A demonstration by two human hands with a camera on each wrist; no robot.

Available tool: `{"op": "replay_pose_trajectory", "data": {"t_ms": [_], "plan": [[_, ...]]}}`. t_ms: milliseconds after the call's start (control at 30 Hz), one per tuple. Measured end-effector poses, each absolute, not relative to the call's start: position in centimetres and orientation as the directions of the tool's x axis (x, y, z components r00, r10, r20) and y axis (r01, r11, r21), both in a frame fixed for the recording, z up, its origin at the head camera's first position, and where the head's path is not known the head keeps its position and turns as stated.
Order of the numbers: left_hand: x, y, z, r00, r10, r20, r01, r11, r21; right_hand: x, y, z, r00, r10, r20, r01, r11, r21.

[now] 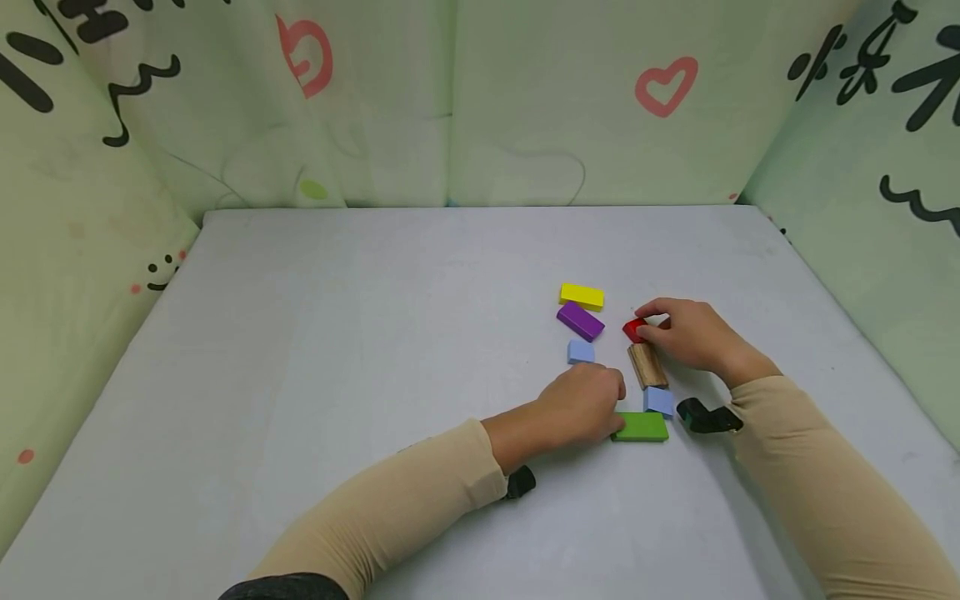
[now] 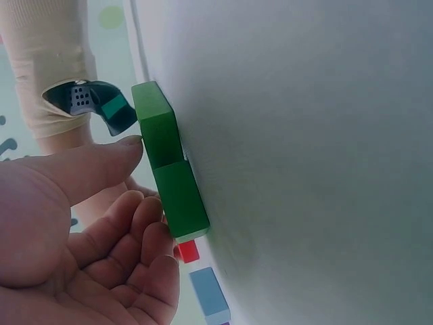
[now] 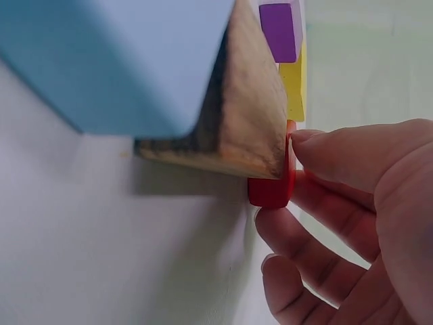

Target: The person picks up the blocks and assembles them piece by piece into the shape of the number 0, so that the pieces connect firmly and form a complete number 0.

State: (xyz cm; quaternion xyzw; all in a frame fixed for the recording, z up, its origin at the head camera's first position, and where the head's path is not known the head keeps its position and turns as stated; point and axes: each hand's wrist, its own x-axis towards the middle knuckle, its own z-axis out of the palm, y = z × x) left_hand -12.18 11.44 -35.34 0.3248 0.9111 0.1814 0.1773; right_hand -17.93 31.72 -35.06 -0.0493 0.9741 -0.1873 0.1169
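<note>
In the head view my left hand (image 1: 581,404) is at the left end of a green block (image 1: 640,427). Two green blocks meet end to end in the left wrist view, an upper one (image 2: 157,122) and a lower one (image 2: 181,202). My left thumb and curled fingers hold the lower one, which the hand hides from the head camera. My right hand (image 1: 693,333) pinches a small red block (image 3: 270,192) between thumb and fingers. That block touches the far end of a bark-sided wooden block (image 1: 647,365). A light blue block (image 1: 658,402) lies between the wood and the green.
Left of this row, beyond my left hand, lie another light blue block (image 1: 581,352), a slanted purple block (image 1: 581,322) and a yellow block (image 1: 582,297). The white table (image 1: 337,333) is bordered by pale green printed curtains (image 1: 510,108) at the back and sides.
</note>
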Motion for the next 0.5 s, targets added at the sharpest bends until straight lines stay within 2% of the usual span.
{"op": "replay_pose_trajectory", "data": {"t_ms": [500], "plan": [[-12.26, 11.52, -35.39, -0.728, 0.653, -0.211, 0.524, 0.727, 0.444, -17.83, 31.62, -34.99, -0.961, -0.166, -0.219, -0.074, 0.924, -0.375]]}}
